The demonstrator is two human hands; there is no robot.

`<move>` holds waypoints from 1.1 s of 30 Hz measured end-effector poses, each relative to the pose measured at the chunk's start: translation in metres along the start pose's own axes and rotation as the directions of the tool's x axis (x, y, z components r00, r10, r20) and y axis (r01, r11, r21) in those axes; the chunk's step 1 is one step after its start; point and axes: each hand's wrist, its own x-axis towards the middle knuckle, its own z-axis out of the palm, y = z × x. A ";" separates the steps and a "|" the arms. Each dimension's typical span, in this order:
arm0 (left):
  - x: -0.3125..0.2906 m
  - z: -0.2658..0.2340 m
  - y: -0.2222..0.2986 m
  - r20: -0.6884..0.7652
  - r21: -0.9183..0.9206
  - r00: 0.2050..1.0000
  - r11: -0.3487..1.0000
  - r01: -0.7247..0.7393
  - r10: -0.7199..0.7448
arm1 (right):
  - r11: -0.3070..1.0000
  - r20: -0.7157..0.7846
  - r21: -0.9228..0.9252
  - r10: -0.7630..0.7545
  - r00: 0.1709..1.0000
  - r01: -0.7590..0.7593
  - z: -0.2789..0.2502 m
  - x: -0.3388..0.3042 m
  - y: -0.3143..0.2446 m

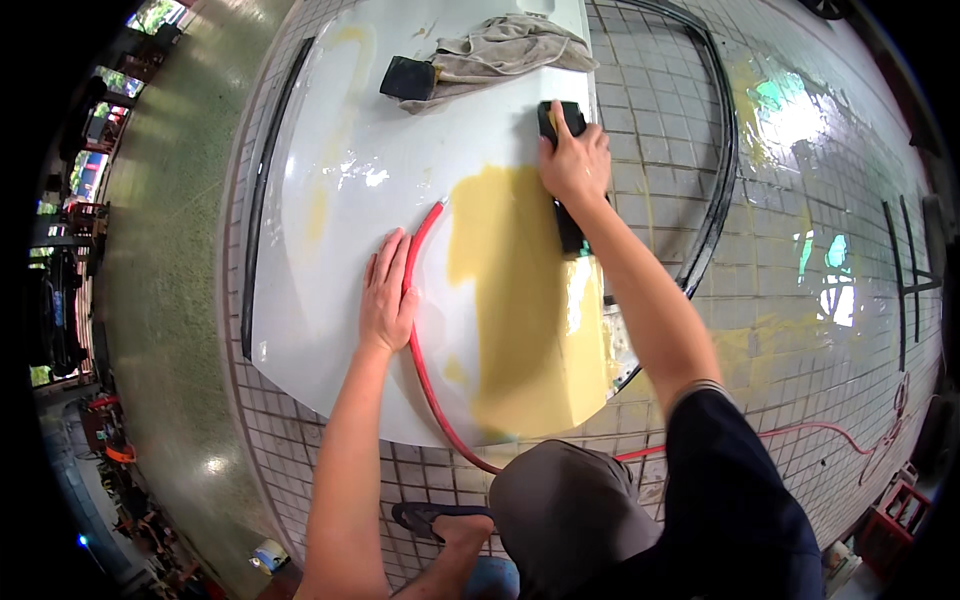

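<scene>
Sleeve [735, 490] nearest, right hand [578, 165] grips block [570, 232], left [387, 300] flat.

Head cam, left of a side-by-side fisheye pair, upright, unmirrored. Sits above the person's lap, facing down and forward: knee [560, 515] close, near 6 o'clock; left forearm [345, 465] in from 7, dark sleeve [735, 490] from 4. White panel [340, 270] mid-frame, within hand reach. Green floor [165, 320] at 9, farther, bending along the rim.
</scene>
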 end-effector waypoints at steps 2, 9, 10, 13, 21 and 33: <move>-0.008 -0.001 -0.010 -0.014 0.022 1.000 1.000 -0.009 0.010 | 0.999 -0.018 -0.053 0.009 1.000 -0.010 0.001 -0.015 -0.029; -0.018 -0.016 -0.015 -0.004 0.049 0.999 0.998 0.037 -0.037 | 0.941 0.174 0.099 -0.337 0.925 0.324 -0.017 -0.076 -0.049; -0.014 -0.009 -0.009 -0.005 0.021 0.999 0.999 0.038 -0.038 | 0.959 0.067 0.049 -0.281 0.957 0.278 -0.009 -0.044 -0.038; -0.006 -0.001 -0.006 -0.016 0.014 1.000 1.000 0.014 -0.014 | 0.989 0.042 -0.029 -0.145 0.989 0.146 0.001 0.010 -0.030; -0.015 -0.013 -0.012 -0.005 0.043 0.999 0.999 0.032 -0.032 | 0.923 0.159 0.146 -0.376 0.913 0.355 -0.013 -0.033 -0.037; -0.015 -0.015 -0.014 -0.032 0.040 0.999 0.999 0.019 -0.018 | 0.958 0.110 0.141 -0.264 0.958 0.248 -0.026 -0.098 -0.015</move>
